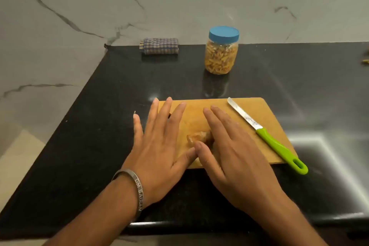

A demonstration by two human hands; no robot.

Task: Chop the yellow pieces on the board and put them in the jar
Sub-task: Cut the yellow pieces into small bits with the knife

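At the far left, your left hand [159,146] lies flat with its fingers straight and spread, the little finger on the black granite counter [99,126], the other fingers reaching over the left edge of the wooden chopping board [249,110]. An engraved metal bangle [133,189] circles that wrist. Far back against the marble wall, a folded checked cloth [159,46] sits on the counter.

At the middle of the board, a small cluster of yellow pieces [197,137] lies between your two hands, partly hidden under the right one. Your thumbs meet just in front of the pieces. Your right hand [235,150] rests over them with fingers straight and close together, gripping nothing.

Behind the board and well apart from it stands the clear plastic jar [221,54], its blue lid [223,34] on, nearly full of yellow-orange strips.

On the right part of the board, the knife [265,132] lies untouched on a diagonal, blade tip toward the far edge, green handle overhanging the near right corner. Beyond it, the rim of a steel sink [329,146] catches the light. A few small bits [365,62] lie at the far right edge; what they are cannot be told.
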